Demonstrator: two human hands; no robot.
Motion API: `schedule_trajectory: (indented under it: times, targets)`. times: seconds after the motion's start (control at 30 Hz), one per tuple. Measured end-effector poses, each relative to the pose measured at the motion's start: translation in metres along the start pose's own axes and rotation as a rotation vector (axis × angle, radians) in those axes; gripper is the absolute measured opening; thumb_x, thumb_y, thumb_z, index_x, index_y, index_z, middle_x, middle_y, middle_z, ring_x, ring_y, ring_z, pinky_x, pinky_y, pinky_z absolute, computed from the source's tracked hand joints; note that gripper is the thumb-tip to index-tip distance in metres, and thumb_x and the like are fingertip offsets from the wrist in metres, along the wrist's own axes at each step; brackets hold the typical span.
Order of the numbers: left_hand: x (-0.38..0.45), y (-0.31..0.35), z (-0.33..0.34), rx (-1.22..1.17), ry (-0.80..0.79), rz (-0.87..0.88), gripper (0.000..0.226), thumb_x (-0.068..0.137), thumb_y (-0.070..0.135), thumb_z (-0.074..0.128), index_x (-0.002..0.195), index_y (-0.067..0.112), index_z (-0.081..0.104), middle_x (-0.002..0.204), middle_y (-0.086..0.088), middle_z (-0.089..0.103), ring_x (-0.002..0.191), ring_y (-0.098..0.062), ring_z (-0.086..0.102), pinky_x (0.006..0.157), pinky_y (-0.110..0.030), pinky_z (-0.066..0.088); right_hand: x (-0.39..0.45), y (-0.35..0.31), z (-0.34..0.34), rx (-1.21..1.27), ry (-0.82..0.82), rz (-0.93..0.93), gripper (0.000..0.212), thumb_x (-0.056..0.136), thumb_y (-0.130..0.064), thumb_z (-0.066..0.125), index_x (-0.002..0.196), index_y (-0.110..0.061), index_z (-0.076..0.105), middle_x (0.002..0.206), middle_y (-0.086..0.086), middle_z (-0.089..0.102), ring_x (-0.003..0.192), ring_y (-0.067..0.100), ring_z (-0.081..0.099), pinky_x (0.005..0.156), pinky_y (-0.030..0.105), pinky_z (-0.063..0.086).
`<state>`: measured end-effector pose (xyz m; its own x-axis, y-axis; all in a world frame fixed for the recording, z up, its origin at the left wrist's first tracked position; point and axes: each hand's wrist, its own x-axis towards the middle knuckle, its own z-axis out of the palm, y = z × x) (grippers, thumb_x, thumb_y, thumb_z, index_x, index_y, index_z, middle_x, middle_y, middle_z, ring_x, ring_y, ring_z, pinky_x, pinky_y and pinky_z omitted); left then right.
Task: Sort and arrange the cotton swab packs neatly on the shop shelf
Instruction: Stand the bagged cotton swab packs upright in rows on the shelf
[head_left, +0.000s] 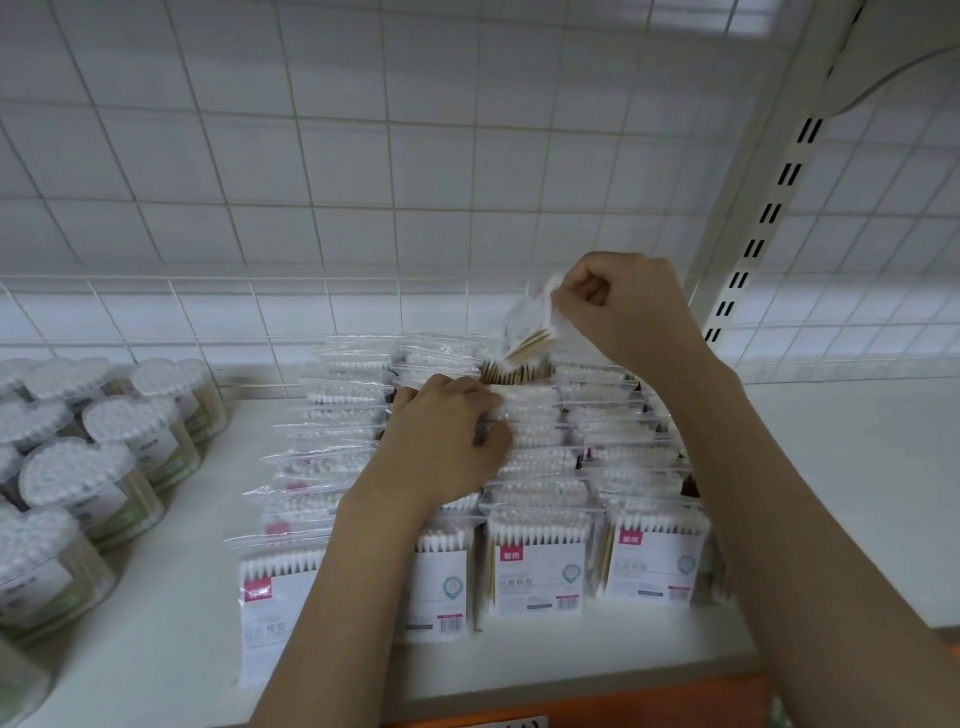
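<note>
Several rows of clear cotton swab packs (540, 564) with white and pink labels stand upright on the white shelf (831, 467). My right hand (631, 306) pinches the top of one swab pack (530, 332), tilted, at the back of the middle row. My left hand (447, 436) lies on the packs in the middle rows, fingers curled round the tops of packs there. My forearms hide parts of the front packs.
Round clear tubs of cotton swabs (104, 467) with green labels crowd the shelf's left side. A white wire grid (363, 208) forms the back wall. A slotted upright post (769, 218) stands at the right. An orange strip (597, 706) runs along the shelf's front edge.
</note>
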<state>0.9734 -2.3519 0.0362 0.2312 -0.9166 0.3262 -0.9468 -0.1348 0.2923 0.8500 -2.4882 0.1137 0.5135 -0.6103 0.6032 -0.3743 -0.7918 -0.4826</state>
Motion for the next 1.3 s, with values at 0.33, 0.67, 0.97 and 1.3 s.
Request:
schedule_trajectory:
  times: [0.33, 0.67, 0.97, 1.3]
  targets:
    - [0.0, 0.001, -0.001, -0.012, -0.013, -0.007, 0.054, 0.076, 0.044, 0.028, 0.108, 0.018, 0.061, 0.116, 0.011, 0.057, 0.109, -0.016, 0.043, 0.081, -0.028, 0.019, 0.0, 0.008, 0.009, -0.168, -0.069, -0.141, 0.018, 0.088, -0.004, 0.05, 0.103, -0.006, 0.06, 0.088, 0.009, 0.068, 0.076, 0.021, 0.061, 0.071, 0.037, 0.052]
    - [0.0, 0.001, -0.002, -0.013, -0.029, -0.018, 0.041, 0.087, 0.039, 0.038, 0.12, 0.024, 0.058, 0.129, 0.014, 0.052, 0.118, -0.017, 0.041, 0.091, -0.032, 0.024, -0.002, 0.019, 0.028, -0.213, -0.293, -0.167, 0.019, 0.091, -0.008, 0.049, 0.102, -0.012, 0.064, 0.084, 0.007, 0.068, 0.076, 0.021, 0.063, 0.075, 0.037, 0.052]
    - [0.007, 0.002, -0.005, -0.017, 0.008, -0.031, 0.048, 0.085, 0.034, 0.049, 0.13, 0.019, 0.049, 0.13, 0.007, 0.049, 0.121, -0.018, 0.042, 0.095, -0.035, 0.028, -0.011, 0.025, 0.043, -0.138, -0.474, -0.115, 0.022, 0.09, -0.003, 0.048, 0.099, -0.012, 0.066, 0.089, 0.007, 0.069, 0.083, 0.02, 0.063, 0.077, 0.037, 0.051]
    - [0.022, -0.003, 0.004, 0.039, -0.092, -0.075, 0.042, 0.094, 0.037, 0.037, 0.129, 0.017, 0.05, 0.147, 0.001, 0.036, 0.136, -0.016, 0.027, 0.112, -0.044, 0.018, 0.012, 0.03, 0.04, -0.185, -0.516, -0.086, 0.029, 0.089, -0.006, 0.045, 0.108, -0.011, 0.066, 0.106, 0.006, 0.067, 0.089, 0.016, 0.061, 0.082, 0.026, 0.049]
